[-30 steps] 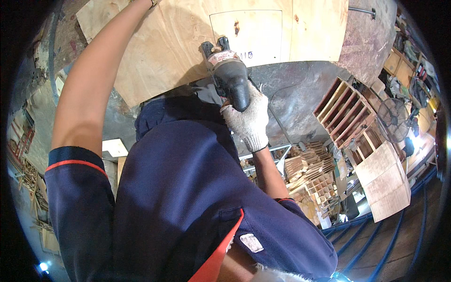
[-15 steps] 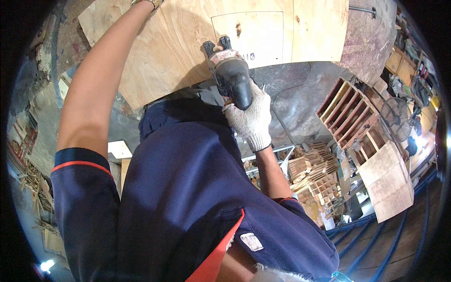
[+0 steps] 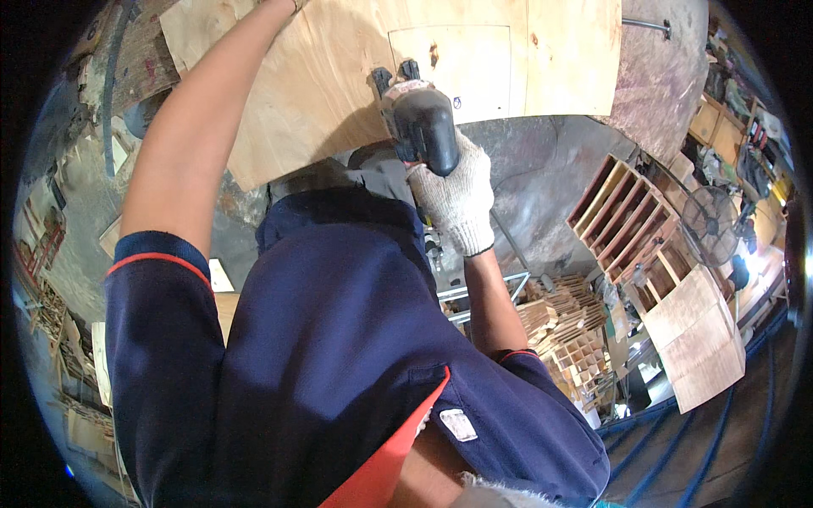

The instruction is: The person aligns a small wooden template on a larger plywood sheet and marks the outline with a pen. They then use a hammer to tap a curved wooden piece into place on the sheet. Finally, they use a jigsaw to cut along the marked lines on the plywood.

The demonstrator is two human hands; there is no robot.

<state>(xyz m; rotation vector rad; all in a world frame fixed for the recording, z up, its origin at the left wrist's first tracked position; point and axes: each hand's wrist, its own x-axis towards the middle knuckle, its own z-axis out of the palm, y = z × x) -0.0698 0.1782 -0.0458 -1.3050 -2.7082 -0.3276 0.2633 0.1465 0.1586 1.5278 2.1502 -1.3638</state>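
My right hand (image 3: 457, 190), in a white knit glove, is closed around the rear of a black power tool that looks like a jigsaw (image 3: 426, 127). Two dark prongs at the tool's front rest over the near edge of a plywood sheet (image 3: 313, 93). Its blade is hidden beneath the body. Thin dark lines on the sheet mark out a rectangle just ahead and to the right of the tool, with a small blue mark near its lower edge. My bare left arm (image 3: 212, 110) stretches over the sheet's left part, and the left hand lies beyond the top edge.
Under the plywood is a grey, stained surface (image 3: 542, 161). To the right stand a slatted wooden rack (image 3: 622, 212), a fan (image 3: 710, 222) and a plywood box (image 3: 699, 339). Several stacked wood pieces (image 3: 563, 309) lie below the rack. A metal rod (image 3: 645, 24) sits at upper right.
The view has shifted slightly. My right hand and the tool have edged a little away from me along the sheet. The left wrist has slipped almost out of the top of the view.
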